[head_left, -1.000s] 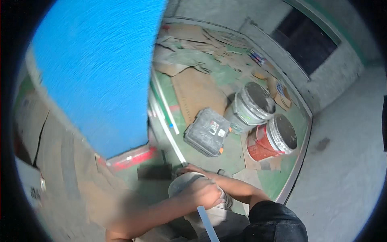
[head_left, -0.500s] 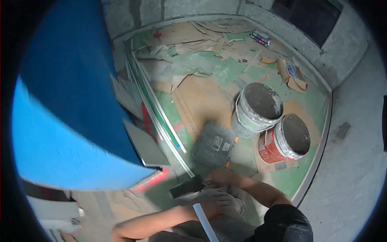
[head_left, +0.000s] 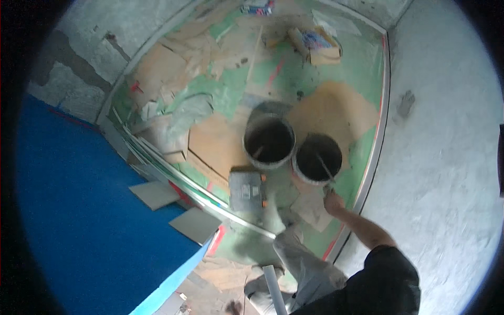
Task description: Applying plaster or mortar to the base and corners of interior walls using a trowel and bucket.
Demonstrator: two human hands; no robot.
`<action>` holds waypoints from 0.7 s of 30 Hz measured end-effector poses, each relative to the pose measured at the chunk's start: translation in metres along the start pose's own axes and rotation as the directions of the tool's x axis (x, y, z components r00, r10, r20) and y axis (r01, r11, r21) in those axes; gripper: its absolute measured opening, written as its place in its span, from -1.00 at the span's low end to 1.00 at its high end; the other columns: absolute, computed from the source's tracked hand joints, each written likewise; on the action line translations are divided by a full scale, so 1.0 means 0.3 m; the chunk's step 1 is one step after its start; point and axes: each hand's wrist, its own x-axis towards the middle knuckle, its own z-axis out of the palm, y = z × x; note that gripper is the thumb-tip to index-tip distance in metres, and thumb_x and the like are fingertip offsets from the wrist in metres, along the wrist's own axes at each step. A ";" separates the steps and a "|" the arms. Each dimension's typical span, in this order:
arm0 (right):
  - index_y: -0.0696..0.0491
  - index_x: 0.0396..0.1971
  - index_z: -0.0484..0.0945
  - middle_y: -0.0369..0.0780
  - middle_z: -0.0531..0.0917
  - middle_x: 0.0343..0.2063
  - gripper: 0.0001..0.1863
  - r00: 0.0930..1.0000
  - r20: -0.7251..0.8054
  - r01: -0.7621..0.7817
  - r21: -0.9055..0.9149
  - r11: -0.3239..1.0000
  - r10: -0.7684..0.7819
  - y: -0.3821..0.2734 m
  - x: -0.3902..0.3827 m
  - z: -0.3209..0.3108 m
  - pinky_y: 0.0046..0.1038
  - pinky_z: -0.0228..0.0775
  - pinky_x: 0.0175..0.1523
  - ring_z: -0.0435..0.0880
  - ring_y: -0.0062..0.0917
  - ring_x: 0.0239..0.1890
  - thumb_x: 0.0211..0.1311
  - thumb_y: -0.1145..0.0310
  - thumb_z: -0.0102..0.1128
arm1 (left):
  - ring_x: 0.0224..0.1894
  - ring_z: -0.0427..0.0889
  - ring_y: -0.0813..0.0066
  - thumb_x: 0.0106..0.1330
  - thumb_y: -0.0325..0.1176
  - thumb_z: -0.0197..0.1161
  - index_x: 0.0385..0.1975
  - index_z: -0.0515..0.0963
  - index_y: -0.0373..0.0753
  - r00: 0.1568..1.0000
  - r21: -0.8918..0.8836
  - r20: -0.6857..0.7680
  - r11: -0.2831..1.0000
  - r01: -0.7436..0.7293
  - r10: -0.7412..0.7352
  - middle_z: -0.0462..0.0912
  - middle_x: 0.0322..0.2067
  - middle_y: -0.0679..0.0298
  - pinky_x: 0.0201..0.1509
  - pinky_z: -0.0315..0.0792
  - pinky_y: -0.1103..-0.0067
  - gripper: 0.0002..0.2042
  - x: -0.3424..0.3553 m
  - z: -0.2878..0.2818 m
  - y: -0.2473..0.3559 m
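Note:
My right hand is closed around a trowel, seen almost edge-on as a thin strip over the rim of the right-hand bucket. Dark grey stuff lies inside that bucket; how far the blade reaches into it is hard to make out. Close on its left stands a second bucket, with a short stick-like thing inside. A smeared brownish shape at the lower edge appears to be my left hand, its fingers not readable.
A dark tool case lies nearer than the buckets. Long white strips run along the blue surface, with grey tiles at its edge. Cardboard and an open box lie beyond. A white tube rises below.
My right hand has moved forward and right with the trowel, from above my lap to the right-hand bucket. My left hand has drawn back to the lower edge. The view has swung right.

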 end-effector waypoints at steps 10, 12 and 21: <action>0.15 0.01 0.73 0.00 0.77 0.04 -0.67 0.996 0.082 -0.008 -0.100 0.995 0.016 0.023 0.254 -0.042 -0.02 0.59 0.20 0.77 -0.11 0.14 0.50 0.39 0.00 | 0.03 0.75 0.16 0.59 -0.17 0.27 0.35 0.52 -0.17 0.923 -0.178 0.184 0.934 -0.308 0.339 0.74 0.06 0.10 0.15 0.61 0.28 -0.58 -0.417 -0.003 0.706; 0.19 0.03 0.71 0.04 0.78 -0.05 -0.65 0.938 -0.033 0.321 -0.300 0.898 -0.346 -0.064 0.196 -0.141 0.01 0.61 0.14 0.80 -0.08 0.05 0.49 0.33 0.02 | 0.09 0.75 0.11 0.59 -0.14 0.26 0.42 0.47 -0.15 0.849 -0.285 0.111 0.836 -0.470 0.516 0.73 0.13 0.09 0.21 0.62 0.25 -0.52 -0.471 -0.039 0.828; 0.06 -0.17 0.75 -0.07 0.81 -0.13 -0.51 0.947 0.251 0.256 -0.217 0.942 -0.200 -0.187 -0.001 -0.444 0.00 0.66 0.01 0.83 -0.18 -0.05 0.40 -0.12 0.26 | 0.41 0.51 0.26 0.39 0.27 0.41 0.52 0.41 -0.15 0.554 -0.337 -0.150 0.484 -0.807 0.819 0.55 0.38 -0.02 0.53 0.37 0.33 -0.16 -0.579 -0.136 1.090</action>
